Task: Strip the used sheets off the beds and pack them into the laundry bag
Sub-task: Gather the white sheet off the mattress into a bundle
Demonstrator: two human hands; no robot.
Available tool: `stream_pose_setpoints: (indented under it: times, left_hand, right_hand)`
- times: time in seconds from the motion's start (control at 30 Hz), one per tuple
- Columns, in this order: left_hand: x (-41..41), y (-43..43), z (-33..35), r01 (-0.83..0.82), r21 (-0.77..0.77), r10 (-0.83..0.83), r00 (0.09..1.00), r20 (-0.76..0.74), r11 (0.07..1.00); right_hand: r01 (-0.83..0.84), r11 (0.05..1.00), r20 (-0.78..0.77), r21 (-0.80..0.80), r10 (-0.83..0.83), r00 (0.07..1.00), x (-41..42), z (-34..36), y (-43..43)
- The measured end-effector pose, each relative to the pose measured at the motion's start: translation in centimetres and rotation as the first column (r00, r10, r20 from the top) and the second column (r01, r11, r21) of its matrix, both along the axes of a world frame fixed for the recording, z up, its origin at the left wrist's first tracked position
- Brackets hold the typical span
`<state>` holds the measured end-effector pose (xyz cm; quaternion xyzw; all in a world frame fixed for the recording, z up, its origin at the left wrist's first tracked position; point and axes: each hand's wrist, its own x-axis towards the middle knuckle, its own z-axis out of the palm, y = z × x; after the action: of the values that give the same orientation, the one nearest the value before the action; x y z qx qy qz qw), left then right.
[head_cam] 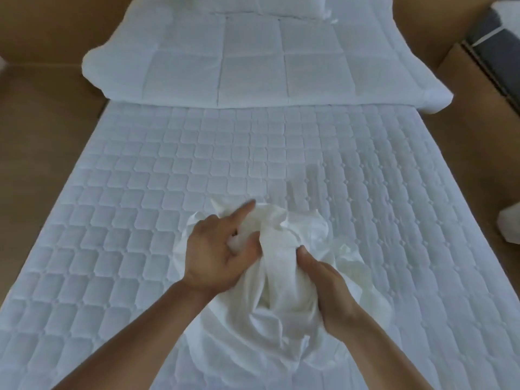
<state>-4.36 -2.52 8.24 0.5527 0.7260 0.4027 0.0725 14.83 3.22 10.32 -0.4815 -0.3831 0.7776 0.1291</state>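
A crumpled white sheet (284, 282) is bunched into a heap near the foot of the bed, on the bare quilted mattress (174, 175). My left hand (216, 249) grips the heap's left side, with the index finger pointing forward. On the right side, my right hand (326, 282) clutches a fold of the same sheet. No laundry bag is in view.
A folded white duvet (253, 60) lies across the head of the bed, with a pillow (261, 4) behind it. Brown floor runs along both sides. A dark and tan piece of furniture (489, 60) stands at the right, and a white object (510, 223) lies at the right edge.
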Motion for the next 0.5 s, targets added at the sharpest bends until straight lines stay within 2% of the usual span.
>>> stream_pose_setpoints:
  times: [0.07,0.1,0.13,0.17,0.2,0.27,0.3,0.33,0.37,0.4,0.43,0.47,0.5]
  left_hand:
    - [0.6,-0.7,-1.7,0.009,-0.121,-0.031,0.983,-0.180,0.993]
    - [0.9,-0.9,-2.7,-0.018,-0.267,-0.049,0.969,-0.243,0.964]
    - [1.6,-1.3,-3.4,-0.042,-0.438,-0.097,0.952,-0.290,0.898]
    - [2.3,-1.6,-4.4,-0.067,-0.542,-0.133,0.937,-0.323,0.838]
    - [2.8,-1.9,-5.1,-0.093,-0.577,-0.139,0.928,-0.345,0.811]
    - [3.6,-1.9,-5.8,-0.097,-0.537,-0.110,0.934,-0.340,0.838]
    - [3.9,-1.6,-6.2,-0.091,-0.470,-0.087,0.935,-0.344,0.878]
    - [4.0,-1.3,-6.5,-0.097,-0.409,-0.057,0.936,-0.348,0.907]
    - [4.1,-0.8,-7.0,-0.099,-0.382,-0.036,0.943,-0.332,0.919]
    - [4.1,-0.3,-7.3,-0.091,-0.428,-0.022,0.967,-0.253,0.899]
    - [4.1,0.0,-7.5,-0.082,-0.489,0.015,0.990,-0.139,0.868]
    - [4.1,0.0,-7.8,-0.078,-0.549,0.077,0.997,-0.024,0.832]
    - [4.2,-0.1,-8.7,-0.091,-0.584,0.146,0.988,0.048,0.807]
  right_hand:
    - [-0.055,0.996,0.189,0.067,0.041,0.981,1.0,-0.7,-0.9]
    - [-0.104,0.987,0.325,0.126,0.057,0.944,1.6,-1.3,-1.2]
    - [-0.160,0.965,0.476,0.207,0.043,0.878,2.3,-2.3,-1.5]
    - [-0.218,0.929,0.614,0.300,-0.012,0.789,2.9,-3.2,-1.8]
    - [-0.261,0.891,0.718,0.371,-0.097,0.690,3.5,-4.0,-2.0]
    - [-0.260,0.827,0.768,0.498,-0.281,0.575,4.0,-4.7,-2.7]
    - [-0.258,0.755,0.726,0.602,-0.385,0.570,3.9,-5.0,-3.0]
    - [-0.288,0.627,0.645,0.724,-0.468,0.604,3.7,-5.2,-3.2]
    - [-0.349,0.485,0.578,0.802,-0.479,0.661,3.3,-5.5,-3.3]
    - [-0.440,0.368,0.569,0.819,-0.427,0.703,2.8,-6.0,-3.3]
    - [-0.550,0.310,0.630,0.776,-0.333,0.701,2.4,-6.8,-3.1]
    - [-0.642,0.320,0.713,0.697,-0.223,0.664,2.1,-7.9,-2.6]
    - [-0.696,0.381,0.781,0.609,-0.134,0.610,2.1,-9.1,-2.0]
